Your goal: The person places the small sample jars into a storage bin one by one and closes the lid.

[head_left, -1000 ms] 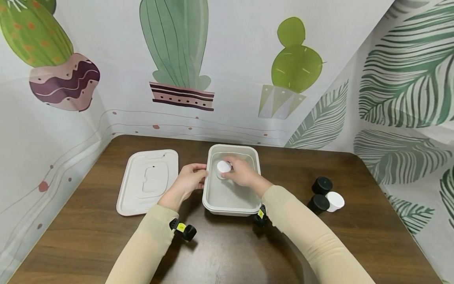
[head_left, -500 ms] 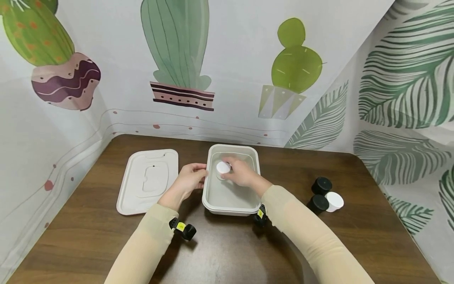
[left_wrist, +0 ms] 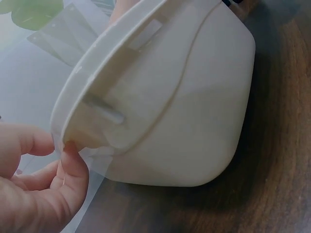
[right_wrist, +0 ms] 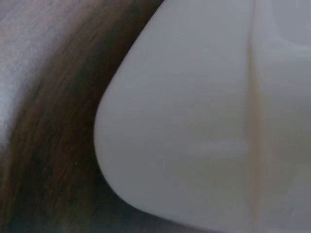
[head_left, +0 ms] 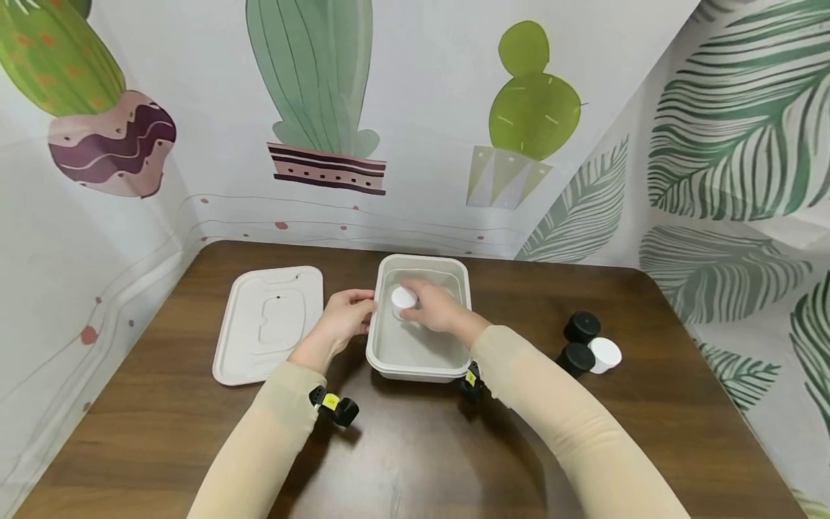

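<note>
A pale plastic box (head_left: 415,353) stands uncovered on the table. At its left side my left hand (head_left: 345,317) pinches the rim between thumb and fingers. The left wrist view shows this grip at the box's corner (left_wrist: 160,131). Inside the box, toward the back left, is a small jar with a white round lid (head_left: 403,298). My right hand (head_left: 436,306) reaches over the right wall and grips that lid from its right side, fingers behind and thumb in front. In the right wrist view the box's outer wall (right_wrist: 180,121) hides the hand and the jar.
The box's flat pale cover (head_left: 269,324) lies to the left, close to my left forearm. On the right, two black round-topped pieces (head_left: 582,327) and a white one (head_left: 605,355) stand grouped together. A printed cloth wall (head_left: 428,144) rises behind the table's back edge.
The head view has tilted slightly, so everything sits a little higher in the picture. My right fingers have shifted a little around the white lid. My left hand keeps its place at the rim.
</note>
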